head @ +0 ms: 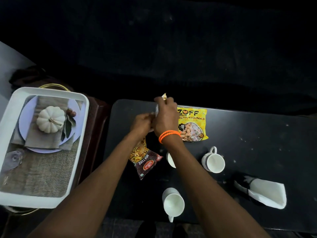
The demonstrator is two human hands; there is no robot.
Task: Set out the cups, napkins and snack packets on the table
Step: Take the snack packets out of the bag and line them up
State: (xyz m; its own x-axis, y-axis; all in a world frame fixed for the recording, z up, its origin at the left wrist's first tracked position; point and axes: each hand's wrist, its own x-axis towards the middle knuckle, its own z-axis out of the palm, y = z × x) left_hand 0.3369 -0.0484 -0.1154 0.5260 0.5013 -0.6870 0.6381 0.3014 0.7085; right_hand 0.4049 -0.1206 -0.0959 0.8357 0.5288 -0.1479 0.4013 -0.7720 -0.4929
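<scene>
Both hands meet over the far left part of the black table (240, 134). My right hand (165, 115), with an orange band at the wrist, and my left hand (142, 123) together grip a white napkin (156, 109), mostly hidden by the fingers. A yellow packet tip (164, 96) shows above my right hand. A yellow soya chunks packet (194, 124) lies right of the hands. A dark red mixture packet (145, 160) lies under my left forearm. Three white cups stand on the table: one (213, 162), one (173, 201), and one (170, 159) half hidden by my right arm.
A white napkin in a dark ring (264, 191) lies at the right front. A white tray (10, 107) with a printed pumpkin picture sits on a dark side stand at the left. The floor beyond the table is dark.
</scene>
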